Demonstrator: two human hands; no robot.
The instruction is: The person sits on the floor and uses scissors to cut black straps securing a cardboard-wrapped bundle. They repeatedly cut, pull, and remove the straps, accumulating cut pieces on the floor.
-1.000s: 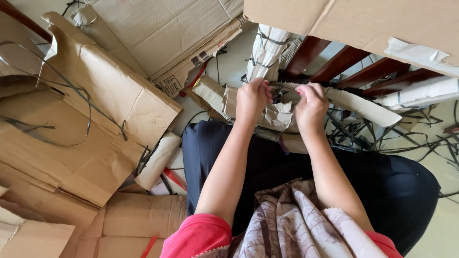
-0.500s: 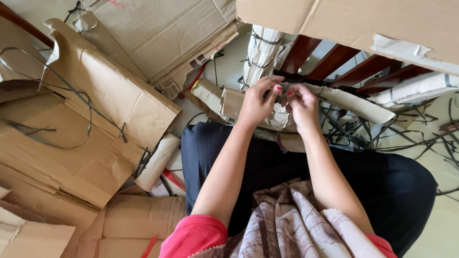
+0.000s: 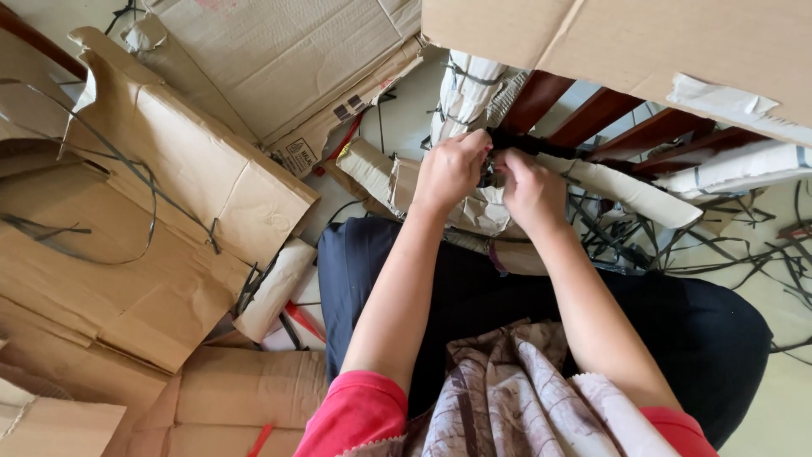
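My left hand (image 3: 448, 173) and my right hand (image 3: 531, 190) meet fingertip to fingertip over my lap. Both pinch a black plastic strap (image 3: 518, 142) that runs around a paper-wrapped bar (image 3: 630, 184) of a piece of furniture. What the fingertips do to the strap is hidden by the knuckles. Dark red wooden slats (image 3: 596, 117) show bare just behind the bar. Another paper-wrapped part (image 3: 463, 93), still tied with thin straps, stands upright behind my left hand.
Torn brown cardboard sheets (image 3: 169, 186) cover the floor on the left, with loose strap lying on them. A big cardboard panel (image 3: 643, 42) overhangs the top right. Cut black straps (image 3: 744, 245) litter the pale floor on the right. A small paper roll (image 3: 275, 288) lies by my left knee.
My hands were apart on the wrapped bar. They have drawn together and now meet at the black strap, slightly further up and left in view.
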